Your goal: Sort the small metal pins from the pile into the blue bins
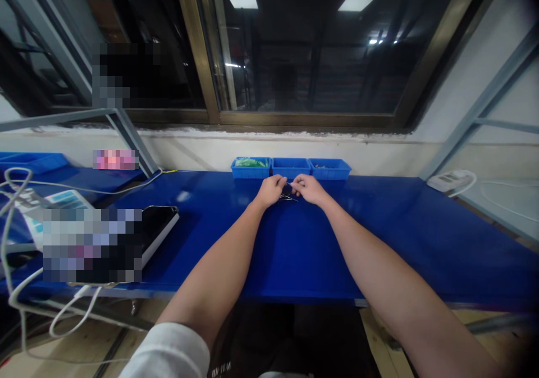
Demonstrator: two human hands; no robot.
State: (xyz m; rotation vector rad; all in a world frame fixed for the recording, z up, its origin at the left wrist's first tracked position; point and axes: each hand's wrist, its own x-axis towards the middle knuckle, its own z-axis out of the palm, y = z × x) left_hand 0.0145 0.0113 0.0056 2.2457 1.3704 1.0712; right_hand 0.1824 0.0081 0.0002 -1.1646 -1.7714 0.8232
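Note:
My left hand (270, 191) and my right hand (309, 189) are close together over the far middle of the blue table, fingertips facing. Both are closed in a pinch. A small pale sliver shows at the right fingertips, too small to name. What sits in my left fingers is hidden. Right below the hands lie several thin, light-coloured stick-like pieces (287, 197) on the table. Just behind stand three blue bins: the left bin (251, 172) holds green plastic-looking material, the middle bin (290, 168) is beyond my fingers, and the right bin (330, 172) holds small pieces.
A tablet-like black device (162, 221) stands at the left, partly blurred out, with white cables (86, 302) nearby. On the right edge lies a white power strip (450, 180). Grey metal frames (132, 142) rise at both sides. The blue table (379, 215) meets the wall below a window.

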